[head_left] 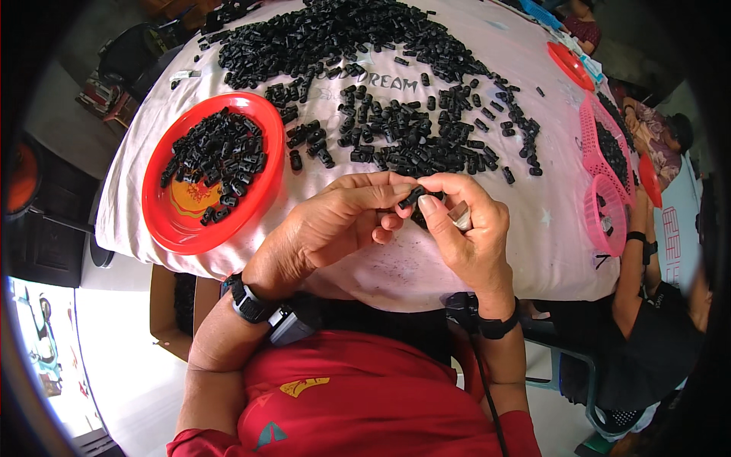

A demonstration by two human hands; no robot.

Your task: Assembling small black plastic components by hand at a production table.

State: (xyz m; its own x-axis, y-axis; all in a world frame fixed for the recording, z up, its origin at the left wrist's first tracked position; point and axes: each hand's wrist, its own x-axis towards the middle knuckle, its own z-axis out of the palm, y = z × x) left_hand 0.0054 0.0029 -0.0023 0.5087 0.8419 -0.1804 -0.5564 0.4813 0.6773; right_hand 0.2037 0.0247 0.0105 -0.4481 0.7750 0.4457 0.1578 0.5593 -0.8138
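Obs: both hands meet over the near edge of the tabletop [533,228], which is covered with a pale cloth. Landmark for all positions: the red plate [164,221], which holds a small heap of black plastic pieces.

Left hand [335,221]: fingers curled, thumb and forefinger pressed onto a small black clip piece [411,197]. Right hand [468,228]: thumb and forefinger pinch the same piece from the other side; a ring shows on one finger. So the piece is held between the two sets of fingertips, just right of the plate and lifted off the cloth, touching neither the cloth nor the loose heap.

Loose black pieces [411,137] lie spread across the cloth, right of the plate and beyond it, just past the hands. Pink baskets [605,206] sit well right of the plate at the far edge, beside another person's arm.

Risk, judged: the piece is tiny and smooth-looking, gripped only at the fingertips. Uneven pressure could make it pop out. It might then drop off the near edge into the lap, or land among the loose pieces and be lost from count. The thumbs partly hide it, so its alignment cannot be checked
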